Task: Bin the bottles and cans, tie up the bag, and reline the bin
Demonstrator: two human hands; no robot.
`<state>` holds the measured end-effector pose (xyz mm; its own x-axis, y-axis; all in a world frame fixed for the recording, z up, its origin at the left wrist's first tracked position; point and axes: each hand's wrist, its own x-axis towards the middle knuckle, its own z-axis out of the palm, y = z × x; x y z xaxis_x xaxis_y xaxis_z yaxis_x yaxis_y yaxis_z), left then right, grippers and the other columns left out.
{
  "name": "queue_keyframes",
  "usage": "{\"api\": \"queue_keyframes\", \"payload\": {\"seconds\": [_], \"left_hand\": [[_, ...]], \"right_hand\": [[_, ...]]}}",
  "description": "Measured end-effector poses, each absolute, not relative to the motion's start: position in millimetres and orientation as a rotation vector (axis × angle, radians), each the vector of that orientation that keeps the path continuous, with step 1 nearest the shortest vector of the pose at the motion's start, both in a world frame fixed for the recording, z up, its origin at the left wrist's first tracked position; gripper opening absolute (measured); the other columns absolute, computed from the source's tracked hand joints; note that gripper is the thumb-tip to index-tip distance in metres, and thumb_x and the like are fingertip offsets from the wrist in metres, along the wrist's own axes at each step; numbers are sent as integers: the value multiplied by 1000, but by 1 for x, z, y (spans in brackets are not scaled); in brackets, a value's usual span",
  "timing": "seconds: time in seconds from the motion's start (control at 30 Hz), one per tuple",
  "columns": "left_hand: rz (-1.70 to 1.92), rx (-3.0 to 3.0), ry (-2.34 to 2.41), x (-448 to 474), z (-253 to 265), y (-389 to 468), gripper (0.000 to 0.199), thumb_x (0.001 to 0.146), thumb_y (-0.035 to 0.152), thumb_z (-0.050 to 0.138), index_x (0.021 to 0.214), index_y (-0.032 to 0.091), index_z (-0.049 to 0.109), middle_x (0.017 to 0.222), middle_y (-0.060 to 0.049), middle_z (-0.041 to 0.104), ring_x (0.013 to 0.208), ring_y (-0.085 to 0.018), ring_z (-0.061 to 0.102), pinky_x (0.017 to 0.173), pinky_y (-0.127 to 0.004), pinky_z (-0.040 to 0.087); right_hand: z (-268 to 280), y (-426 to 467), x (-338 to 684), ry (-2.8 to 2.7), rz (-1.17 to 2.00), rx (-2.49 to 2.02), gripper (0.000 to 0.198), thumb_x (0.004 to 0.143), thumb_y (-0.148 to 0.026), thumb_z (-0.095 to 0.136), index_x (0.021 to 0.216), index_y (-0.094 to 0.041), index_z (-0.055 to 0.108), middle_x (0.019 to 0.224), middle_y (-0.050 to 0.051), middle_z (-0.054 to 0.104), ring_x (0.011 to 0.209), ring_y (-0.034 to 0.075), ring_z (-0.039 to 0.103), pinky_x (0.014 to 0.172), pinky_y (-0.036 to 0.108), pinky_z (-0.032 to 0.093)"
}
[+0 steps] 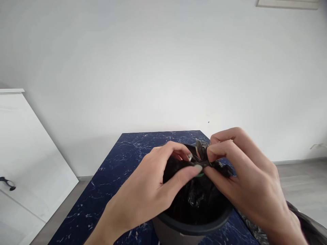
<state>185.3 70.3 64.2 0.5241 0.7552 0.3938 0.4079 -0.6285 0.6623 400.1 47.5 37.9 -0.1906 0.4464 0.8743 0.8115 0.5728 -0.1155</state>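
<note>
A dark trash bin stands on a blue marbled tabletop. Inside its mouth is a black plastic bag, gathered upward between my hands. My left hand pinches the bunched plastic between thumb and fingers, just above the opening. Close beside it, my right hand has its fingers curled on the same gathered part, with a crumpled tuft sticking up between the two hands. A small green patch shows under my left thumb; I cannot make out what it is.
The blue marbled table reaches back toward a pale wall. At the left stands a white cabinet with a black handle. More crumpled dark plastic lies at the lower right, and grey floor shows beyond.
</note>
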Motion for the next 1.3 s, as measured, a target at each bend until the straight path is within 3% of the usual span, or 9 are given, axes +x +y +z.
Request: {"api": "queue_keyframes", "payload": {"seconds": [0.1, 0.2, 0.37, 0.53, 0.67, 0.87, 1.13, 1.3], "left_hand": [[972, 2147, 964, 186, 66, 70, 38, 114, 52, 42, 145, 35, 54, 126, -1, 76, 118, -22, 71, 102, -37, 56], [964, 2114, 963, 186, 70, 71, 45, 113, 56, 43, 150, 35, 55, 118, -1, 79, 111, -23, 74, 98, -36, 59], [987, 2093, 915, 188, 72, 73, 26, 105, 53, 63, 119, 35, 77, 109, 3, 80, 102, -19, 76, 87, -27, 61], [1115, 2071, 1004, 189, 72, 72, 20, 101, 48, 72, 96, 31, 80, 91, 4, 80, 81, -15, 74, 76, -24, 60], [1160, 2077, 1016, 191, 72, 73, 20, 101, 47, 71, 94, 31, 80, 92, 3, 79, 83, -15, 73, 74, -22, 61], [1231, 2127, 1115, 190, 70, 77, 20, 99, 50, 72, 107, 33, 76, 104, 0, 78, 104, -22, 76, 78, -27, 63], [1294, 2190, 1296, 178, 66, 92, 31, 97, 59, 69, 114, 34, 73, 103, -3, 77, 93, -27, 76, 71, -35, 60], [1215, 2195, 1388, 160, 66, 109, 33, 97, 60, 70, 118, 35, 70, 99, -1, 76, 100, -27, 74, 75, -34, 55]], "right_hand": [[41, 48, 398, -1836, -532, -1002, 19, 93, -7, 56, 95, -26, 51, 104, 2, 52, 80, 13, 58, 64, 25, 46], [45, 46, 395, -1927, -496, -943, 20, 96, -6, 55, 96, -25, 50, 94, 0, 52, 73, 12, 51, 63, 24, 43], [43, 44, 393, -1981, -391, -946, 20, 96, -7, 53, 96, -26, 45, 79, -6, 50, 62, 10, 45, 59, 23, 41], [38, 44, 400, -1911, -281, -1185, 26, 93, -23, 64, 114, -27, 48, 79, -7, 58, 55, 10, 53, 52, 23, 42], [39, 39, 406, -1935, -242, -1265, 28, 100, -36, 66, 122, -29, 51, 81, -7, 62, 53, 11, 55, 51, 23, 44], [43, 29, 408, -1953, -288, -1199, 19, 102, -35, 62, 119, -31, 54, 86, -2, 67, 66, 17, 66, 61, 26, 52], [47, 20, 415, -2033, -256, -1135, 15, 98, -30, 64, 112, -31, 57, 84, -2, 68, 63, 16, 65, 53, 25, 49], [45, 30, 421, -2034, -142, -1182, 19, 98, -27, 65, 114, -31, 57, 85, -3, 69, 64, 15, 66, 52, 23, 48]]}}
